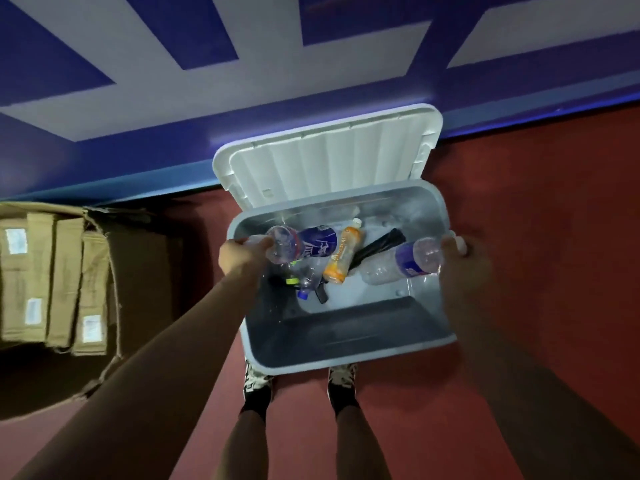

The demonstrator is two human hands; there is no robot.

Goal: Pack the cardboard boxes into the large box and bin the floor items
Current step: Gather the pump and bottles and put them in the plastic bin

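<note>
A grey plastic bin (349, 351) stands open on the floor in front of my feet, its white lid (329, 157) tipped back against the wall. My left hand (242, 254) grips the neck of a clear bottle with a blue label (304, 242) over the bin's left side. My right hand (460, 261) holds another clear bottle with a blue label (405, 263) by its neck over the bin's right side. An orange bottle (343, 252), black items and small bits lie in the bin. The large cardboard box (145, 258) at the left holds several flat cardboard boxes (52, 282).
The floor is red carpet (536, 209). A blue and white wall (207, 98) runs right behind the bin and the large box. My two feet (341, 379) stand at the bin's near edge.
</note>
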